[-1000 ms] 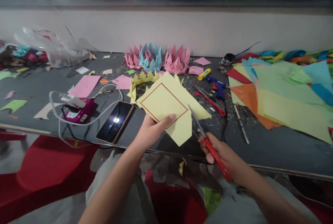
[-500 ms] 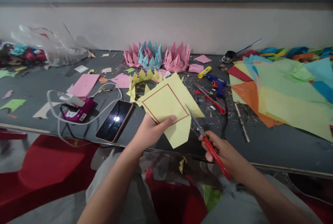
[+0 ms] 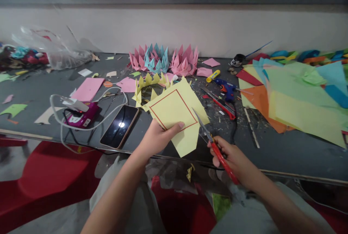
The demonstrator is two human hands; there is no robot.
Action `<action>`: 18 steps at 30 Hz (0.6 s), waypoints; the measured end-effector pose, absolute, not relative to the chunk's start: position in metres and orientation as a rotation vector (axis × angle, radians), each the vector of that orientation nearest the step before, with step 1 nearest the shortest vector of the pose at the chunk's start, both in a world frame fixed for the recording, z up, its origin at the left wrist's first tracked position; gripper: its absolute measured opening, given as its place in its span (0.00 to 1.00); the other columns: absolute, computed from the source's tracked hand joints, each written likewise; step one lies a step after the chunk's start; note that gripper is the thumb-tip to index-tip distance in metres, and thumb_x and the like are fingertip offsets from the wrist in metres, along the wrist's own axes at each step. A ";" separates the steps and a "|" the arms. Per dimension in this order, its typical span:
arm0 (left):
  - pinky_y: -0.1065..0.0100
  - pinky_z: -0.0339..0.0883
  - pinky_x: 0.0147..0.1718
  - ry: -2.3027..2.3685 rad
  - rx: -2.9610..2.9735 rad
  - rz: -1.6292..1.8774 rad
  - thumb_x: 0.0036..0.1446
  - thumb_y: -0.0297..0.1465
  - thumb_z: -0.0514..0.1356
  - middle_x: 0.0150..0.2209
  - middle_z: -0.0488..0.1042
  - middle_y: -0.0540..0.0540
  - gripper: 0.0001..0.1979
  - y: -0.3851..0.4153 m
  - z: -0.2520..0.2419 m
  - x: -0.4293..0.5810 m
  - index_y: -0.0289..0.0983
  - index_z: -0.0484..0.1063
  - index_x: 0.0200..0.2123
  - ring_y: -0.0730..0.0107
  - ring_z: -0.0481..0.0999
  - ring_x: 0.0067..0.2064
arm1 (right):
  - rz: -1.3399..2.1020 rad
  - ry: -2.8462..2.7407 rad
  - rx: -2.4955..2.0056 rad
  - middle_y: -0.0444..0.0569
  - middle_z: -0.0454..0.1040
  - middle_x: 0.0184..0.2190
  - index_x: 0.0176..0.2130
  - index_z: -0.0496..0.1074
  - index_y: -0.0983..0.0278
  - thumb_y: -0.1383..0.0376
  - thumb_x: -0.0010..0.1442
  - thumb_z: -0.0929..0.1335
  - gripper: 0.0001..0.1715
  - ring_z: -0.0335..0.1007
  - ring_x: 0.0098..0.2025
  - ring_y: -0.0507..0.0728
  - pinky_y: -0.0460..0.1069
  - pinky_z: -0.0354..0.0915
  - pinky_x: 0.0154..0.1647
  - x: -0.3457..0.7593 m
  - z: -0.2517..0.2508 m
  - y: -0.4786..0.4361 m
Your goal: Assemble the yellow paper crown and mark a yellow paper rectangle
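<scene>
My left hand (image 3: 163,134) pinches a sheet of yellow paper (image 3: 174,107) by its lower left side, thumb on top. A dark red outline of a square is drawn on that sheet. My right hand (image 3: 225,154) is wrapped round the red handles of a pair of scissors (image 3: 221,159). The blades point up and left and lie at the right part of the paper, close to the outline's right corner. Behind the sheet, partly covered by it, stands a yellow folded-paper ring (image 3: 138,94) with pointed tips.
Pink folded-paper rings (image 3: 185,61) and a blue one (image 3: 156,60) stand by the wall. A phone (image 3: 119,127) and a purple power adapter (image 3: 83,118) lie left. Rightward are a blue glue gun (image 3: 225,87), a red-handled tool (image 3: 223,109) and stacked coloured paper (image 3: 296,96).
The scissors have shifted slightly up and left along the paper. The yellow sheet has tilted a little, and its right flap sits slightly farther left.
</scene>
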State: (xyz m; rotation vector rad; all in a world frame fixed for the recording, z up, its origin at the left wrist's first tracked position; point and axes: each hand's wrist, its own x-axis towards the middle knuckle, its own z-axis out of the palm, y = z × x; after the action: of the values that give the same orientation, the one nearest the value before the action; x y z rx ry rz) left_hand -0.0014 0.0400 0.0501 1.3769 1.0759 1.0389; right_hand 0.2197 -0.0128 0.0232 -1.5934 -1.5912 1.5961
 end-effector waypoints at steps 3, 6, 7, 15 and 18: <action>0.65 0.73 0.38 1.045 1.394 1.016 0.51 0.36 0.62 0.45 0.77 0.40 0.18 0.039 0.050 -0.002 0.35 0.73 0.44 0.61 0.77 0.42 | 1.605 -1.569 -1.603 0.36 0.66 0.18 0.36 0.57 0.59 0.67 0.53 0.60 0.07 0.56 0.15 0.47 0.42 0.49 0.16 0.219 0.020 -0.013; 0.65 0.73 0.39 1.017 1.405 0.982 0.52 0.36 0.62 0.45 0.76 0.41 0.17 0.039 0.048 -0.002 0.36 0.73 0.45 0.62 0.77 0.43 | 1.598 -1.557 -1.602 0.36 0.65 0.18 0.35 0.56 0.59 0.67 0.53 0.59 0.06 0.56 0.16 0.47 0.42 0.50 0.17 0.219 0.018 -0.013; 0.65 0.73 0.40 1.009 1.407 0.980 0.52 0.36 0.61 0.46 0.76 0.41 0.17 0.038 0.047 -0.002 0.36 0.73 0.45 0.62 0.77 0.43 | 1.592 -1.555 -1.605 0.36 0.65 0.18 0.34 0.56 0.59 0.67 0.53 0.59 0.06 0.56 0.16 0.47 0.42 0.50 0.17 0.219 0.017 -0.013; 0.64 0.73 0.41 0.989 1.424 0.931 0.52 0.35 0.62 0.45 0.76 0.42 0.17 0.033 0.050 0.000 0.36 0.73 0.45 0.61 0.77 0.44 | 1.578 -1.546 -1.609 0.35 0.65 0.18 0.34 0.56 0.59 0.67 0.53 0.59 0.06 0.57 0.16 0.47 0.43 0.51 0.17 0.215 0.026 -0.012; 0.64 0.72 0.41 0.992 1.430 0.929 0.52 0.35 0.62 0.45 0.76 0.42 0.17 0.032 0.052 0.001 0.37 0.73 0.45 0.61 0.76 0.44 | 1.568 -1.547 -1.631 0.34 0.64 0.17 0.34 0.56 0.59 0.65 0.53 0.60 0.05 0.56 0.15 0.47 0.43 0.50 0.17 0.213 0.031 -0.012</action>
State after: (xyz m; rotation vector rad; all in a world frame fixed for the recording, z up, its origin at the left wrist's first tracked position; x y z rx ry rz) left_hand 0.0013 0.0319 0.0516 1.4302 0.9918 0.9289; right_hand 0.2134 -0.0122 0.0306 -1.6308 -1.5473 1.5685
